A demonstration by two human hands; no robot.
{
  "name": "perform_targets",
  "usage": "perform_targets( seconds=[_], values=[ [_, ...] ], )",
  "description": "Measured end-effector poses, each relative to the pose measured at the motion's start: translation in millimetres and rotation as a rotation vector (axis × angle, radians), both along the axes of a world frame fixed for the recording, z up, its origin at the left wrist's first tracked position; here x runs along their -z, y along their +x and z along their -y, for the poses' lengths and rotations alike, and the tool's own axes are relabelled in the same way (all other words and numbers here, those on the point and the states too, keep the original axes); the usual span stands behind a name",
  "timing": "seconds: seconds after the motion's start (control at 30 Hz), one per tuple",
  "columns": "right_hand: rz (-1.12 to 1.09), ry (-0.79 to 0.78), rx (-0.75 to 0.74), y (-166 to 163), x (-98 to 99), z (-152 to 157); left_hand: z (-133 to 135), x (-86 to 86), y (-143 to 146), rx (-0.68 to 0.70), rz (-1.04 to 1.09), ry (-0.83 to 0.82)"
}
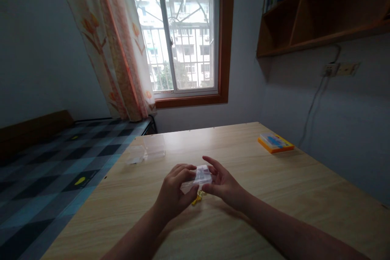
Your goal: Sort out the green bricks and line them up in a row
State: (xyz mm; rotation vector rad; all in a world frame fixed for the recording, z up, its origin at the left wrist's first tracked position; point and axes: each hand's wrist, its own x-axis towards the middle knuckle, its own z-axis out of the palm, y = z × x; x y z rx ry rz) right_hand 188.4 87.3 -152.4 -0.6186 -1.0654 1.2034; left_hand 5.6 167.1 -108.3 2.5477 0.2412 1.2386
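A small clear plastic box [203, 174] is held level just above the table, between my two hands. My left hand [176, 185] grips its left end, with the fingers over the top and the thumb along the near side. At the right end, the thumb and some fingers of my right hand [224, 180] close around the box, while its index finger points up and away. What the box contains is too blurred to make out. Small yellow pieces [197, 200] lie on the table right below the box, partly hidden by my left thumb.
An open clear plastic case [154, 147] stands on the wooden table [268, 203] at the back left. Towards the right edge lies a flat orange-and-yellow box [276, 143]. A bed with a checked cover [61, 170] adjoins the left side. Wall shelves [304, 20] hang at upper right.
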Motion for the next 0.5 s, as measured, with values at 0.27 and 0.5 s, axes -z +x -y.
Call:
perform_targets(
  seconds=[0.27, 0.5],
  values=[
    [-0.014, -0.012, 0.000, -2.5, -2.2, 2.4, 3.2, -1.4, 0.7, 0.001, 0.006, -0.064],
    [-0.029, -0.028, 0.010, -2.7, -1.6, 2.7, 4.2, 0.2, 2.1, -0.007, 0.020, -0.098]
  ],
)
